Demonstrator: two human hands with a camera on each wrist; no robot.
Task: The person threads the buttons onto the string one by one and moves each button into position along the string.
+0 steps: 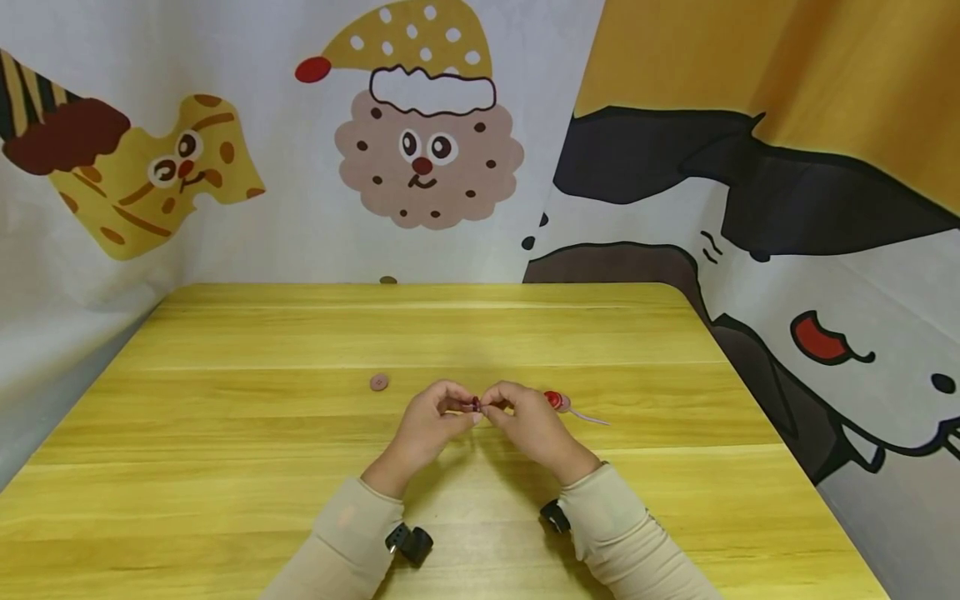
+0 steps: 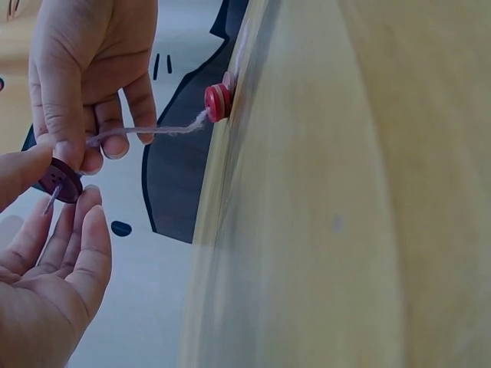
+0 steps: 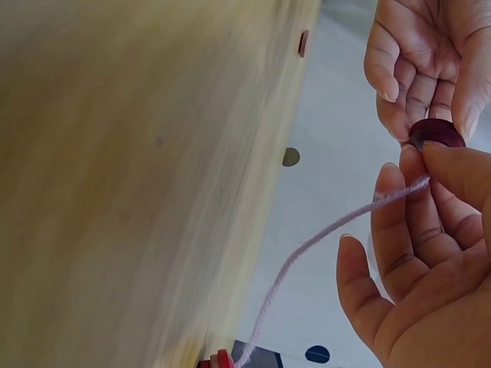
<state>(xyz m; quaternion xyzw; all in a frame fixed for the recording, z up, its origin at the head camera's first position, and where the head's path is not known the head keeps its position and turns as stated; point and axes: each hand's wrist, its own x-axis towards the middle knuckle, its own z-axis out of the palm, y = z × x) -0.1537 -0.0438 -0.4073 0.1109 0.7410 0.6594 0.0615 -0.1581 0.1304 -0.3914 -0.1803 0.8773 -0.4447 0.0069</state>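
Observation:
Above the middle of the table, both hands meet fingertip to fingertip. My left hand (image 1: pixel 431 418) holds a dark maroon button (image 2: pixel 61 182) between thumb and fingers. A short end of pale lilac yarn (image 2: pixel 169 129) pokes out of the button's face. On the button's other side, my right hand (image 1: pixel 534 423) pinches the yarn between thumb and index finger, its other fingers loosely spread. From there the yarn runs down to a red button (image 1: pixel 552 400) stacked with a pink one (image 1: pixel 565 404), both lying on the table to the right.
A single dusty-pink button (image 1: pixel 378 382) lies on the wooden table (image 1: pixel 225 492), left of the hands. The yarn's tail (image 1: pixel 591 417) trails right from the strung buttons. Behind the table's far edge hangs a cartoon-printed curtain (image 1: pixel 277 167).

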